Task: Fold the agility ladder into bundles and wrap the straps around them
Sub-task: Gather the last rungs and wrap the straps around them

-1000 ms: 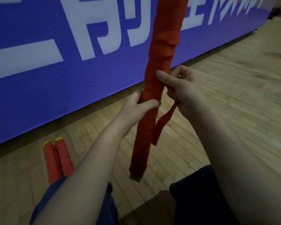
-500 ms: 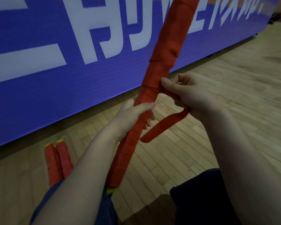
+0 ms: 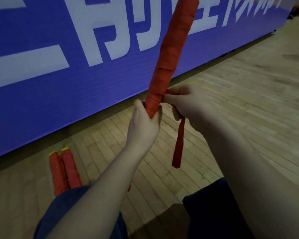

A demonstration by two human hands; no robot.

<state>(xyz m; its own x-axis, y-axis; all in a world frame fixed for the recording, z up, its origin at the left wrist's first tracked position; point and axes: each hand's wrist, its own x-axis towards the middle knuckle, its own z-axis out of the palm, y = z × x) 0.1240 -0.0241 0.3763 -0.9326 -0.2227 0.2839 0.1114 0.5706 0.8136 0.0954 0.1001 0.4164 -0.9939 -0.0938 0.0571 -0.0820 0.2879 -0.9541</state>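
A long red fabric-wrapped ladder bundle stands in the air in front of the person, tilted so that its top leans up and to the right, where a yellow-green tip just shows at the frame's upper edge. The left hand grips it low down, its fingers curled round the roll. The left forearm covers the bundle's lower end, apart from a small red bit showing past the arm's edge.

Just beside the roll, the right hand pinches the flat red strap against the bundle's side with clenched fingertips. The strap's loose end hangs straight down from under that hand, clear of the wooden plank floor.

On the floor to the left lie two more red wrapped bundles with yellow-green tips, touching side by side, their near ends hidden by a knee in dark blue shorts. A blue banner with large white letters runs along the floor behind everything.
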